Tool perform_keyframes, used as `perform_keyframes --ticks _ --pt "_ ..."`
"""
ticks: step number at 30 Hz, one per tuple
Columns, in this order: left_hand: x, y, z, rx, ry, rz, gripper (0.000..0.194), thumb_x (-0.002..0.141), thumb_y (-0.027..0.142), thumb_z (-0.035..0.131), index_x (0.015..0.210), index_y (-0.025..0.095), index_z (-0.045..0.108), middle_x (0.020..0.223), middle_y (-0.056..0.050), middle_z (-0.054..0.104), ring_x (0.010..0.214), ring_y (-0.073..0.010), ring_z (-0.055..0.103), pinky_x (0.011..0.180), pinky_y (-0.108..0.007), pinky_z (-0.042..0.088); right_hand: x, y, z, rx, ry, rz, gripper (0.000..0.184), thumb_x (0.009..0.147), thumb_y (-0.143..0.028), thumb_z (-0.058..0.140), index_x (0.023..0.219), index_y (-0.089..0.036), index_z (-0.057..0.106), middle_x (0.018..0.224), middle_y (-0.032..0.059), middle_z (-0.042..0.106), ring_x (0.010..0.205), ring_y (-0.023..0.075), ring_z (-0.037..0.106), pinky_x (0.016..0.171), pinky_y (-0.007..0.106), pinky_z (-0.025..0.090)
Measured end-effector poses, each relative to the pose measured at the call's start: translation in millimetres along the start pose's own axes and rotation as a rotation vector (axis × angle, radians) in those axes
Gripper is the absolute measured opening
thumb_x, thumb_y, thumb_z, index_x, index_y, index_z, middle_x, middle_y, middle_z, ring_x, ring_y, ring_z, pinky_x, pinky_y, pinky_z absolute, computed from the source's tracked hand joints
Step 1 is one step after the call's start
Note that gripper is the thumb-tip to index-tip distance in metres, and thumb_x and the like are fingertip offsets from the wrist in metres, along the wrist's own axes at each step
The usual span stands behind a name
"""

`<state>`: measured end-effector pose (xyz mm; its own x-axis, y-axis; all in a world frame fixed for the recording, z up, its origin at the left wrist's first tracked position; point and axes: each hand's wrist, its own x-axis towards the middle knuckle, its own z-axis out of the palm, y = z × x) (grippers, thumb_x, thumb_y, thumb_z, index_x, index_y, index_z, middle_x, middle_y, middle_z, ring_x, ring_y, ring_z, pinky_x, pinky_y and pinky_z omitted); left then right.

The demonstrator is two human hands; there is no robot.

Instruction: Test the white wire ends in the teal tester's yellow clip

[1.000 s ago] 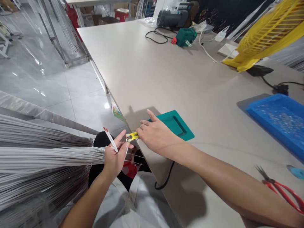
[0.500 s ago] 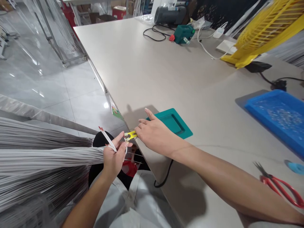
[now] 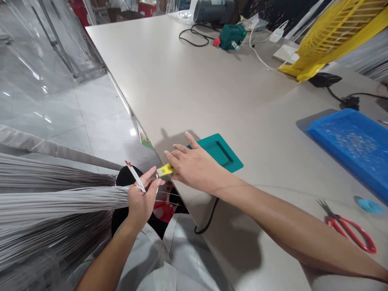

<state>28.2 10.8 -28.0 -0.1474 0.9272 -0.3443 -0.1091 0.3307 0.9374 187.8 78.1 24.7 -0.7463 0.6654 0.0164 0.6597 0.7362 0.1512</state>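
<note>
My left hand (image 3: 141, 202) is closed around a few white wires (image 3: 136, 176) with red ends sticking up past the fingers. Thumb and forefinger pinch another wire end at the mouth of a small yellow wire stripper (image 3: 165, 169). The stripper is in my right hand (image 3: 194, 165), thumb below it and the other fingers partly stretched out over it; motion blurs the tool. Both hands meet at the table's edge. Under and beyond my right hand lies a flat teal tray (image 3: 228, 155). A thick bundle of grey-white wires (image 3: 63, 204) runs in from the left behind my left hand.
On the table (image 3: 182, 85) lie red-handled pliers (image 3: 342, 226), a blue tape-like ring (image 3: 370, 205) and a blue tray (image 3: 351, 141) with small clear bits. Toward the back stand a yellow fan (image 3: 336, 44), a green device (image 3: 232, 37) and a dark motor (image 3: 214, 11) with cords.
My right fingers have spread and shifted over the yellow wire stripper, which has turned and blurred. My left hand keeps its wires. The whole view has shifted slightly.
</note>
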Motion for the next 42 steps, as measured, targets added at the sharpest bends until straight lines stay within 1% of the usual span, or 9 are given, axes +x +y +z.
perform_keyframes --ticks 7,13,17,22,25,28,34,38,42 --pt "0 -3 -5.5 0.03 0.017 0.006 0.044 0.074 0.03 0.063 0.115 0.016 0.058 0.077 -0.006 0.073 0.062 -0.012 0.061 0.057 -0.023 0.046 -1 0 1 0.043 0.004 -0.014 0.062 0.077 -0.039 0.062 0.127 -0.007 0.043 0.098 0.0142 0.065 0.106 0.0296 0.052 0.103 0.055 0.019" --pt "-3 -2 -10.1 0.042 0.029 0.039 0.044 0.075 0.03 0.063 0.117 0.017 0.057 0.08 -0.006 0.073 0.065 -0.0135 0.062 0.059 -0.025 0.047 -1 2 -4 0.172 0.043 -0.031 0.057 0.079 -0.047 0.057 0.121 -0.009 0.05 0.098 0.0137 0.065 0.105 0.028 0.053 0.104 0.054 0.021" --pt "-10 4 -11.7 0.042 0.005 0.078 0.043 0.074 0.029 0.063 0.115 0.015 0.059 0.082 -0.006 0.072 0.065 -0.014 0.063 0.063 -0.026 0.049 0 -7 -12 0.341 0.234 -0.062 0.034 0.089 -0.038 0.044 0.105 -0.013 0.06 0.103 0.0101 0.063 0.104 0.0213 0.054 0.103 0.044 0.027" --pt "-19 10 -9.7 0.048 -0.016 0.127 0.037 0.073 0.026 0.063 0.107 0.012 0.062 0.087 -0.008 0.072 0.076 -0.0171 0.065 0.072 -0.027 0.05 7 -26 -15 0.438 0.25 -0.068 0.035 0.09 -0.031 0.038 0.075 -0.014 0.065 0.074 0.0066 0.064 0.076 0.0173 0.056 0.085 0.036 0.037" --pt "-22 11 -8.5 0.048 0.031 0.152 0.029 0.073 0.021 0.063 0.101 0.013 0.064 0.083 -0.006 0.072 0.075 -0.0162 0.065 0.071 -0.025 0.051 10 -29 -12 0.481 0.254 -0.071 0.033 0.088 -0.026 0.039 0.069 -0.015 0.062 0.07 0.0049 0.063 0.07 0.0154 0.054 0.079 0.035 0.035" --pt "-23 12 -8.5 0.051 0.045 0.157 0.026 0.073 0.019 0.062 0.099 0.015 0.063 0.076 -0.003 0.072 0.069 -0.0141 0.065 0.067 -0.023 0.051 9 -24 -11 0.481 0.274 -0.076 0.028 0.086 -0.024 0.041 0.067 -0.015 0.061 0.07 0.0038 0.063 0.07 0.0148 0.054 0.084 0.037 0.031" --pt "-21 17 -9.4 0.075 0.084 0.158 0.028 0.071 0.022 0.064 0.099 0.015 0.062 0.069 -0.004 0.072 0.064 -0.0139 0.065 0.062 -0.023 0.05 2 -13 -17 0.439 0.322 0.085 0.024 0.084 -0.022 0.043 0.07 -0.015 0.062 0.07 0.0029 0.063 0.072 0.0147 0.056 0.093 0.04 0.026" --pt "-21 15 -6.6 0.058 0.034 0.133 0.031 0.073 0.024 0.062 0.102 0.013 0.062 0.069 -0.003 0.07 0.061 -0.0133 0.063 0.059 -0.023 0.049 6 -21 -19 0.476 0.243 -0.002 0.03 0.088 -0.03 0.042 0.07 -0.016 0.063 0.071 0.0033 0.064 0.074 0.0153 0.055 0.095 0.042 0.023" --pt "-21 13 -6.1 0.077 0.026 0.164 0.027 0.073 0.023 0.062 0.099 0.013 0.064 0.069 -0.003 0.07 0.058 -0.0122 0.061 0.06 -0.023 0.048 9 -23 -19 0.479 0.19 -0.085 0.031 0.087 -0.025 0.039 0.067 -0.016 0.061 0.068 0.003 0.062 0.072 0.0152 0.054 0.096 0.044 0.022"
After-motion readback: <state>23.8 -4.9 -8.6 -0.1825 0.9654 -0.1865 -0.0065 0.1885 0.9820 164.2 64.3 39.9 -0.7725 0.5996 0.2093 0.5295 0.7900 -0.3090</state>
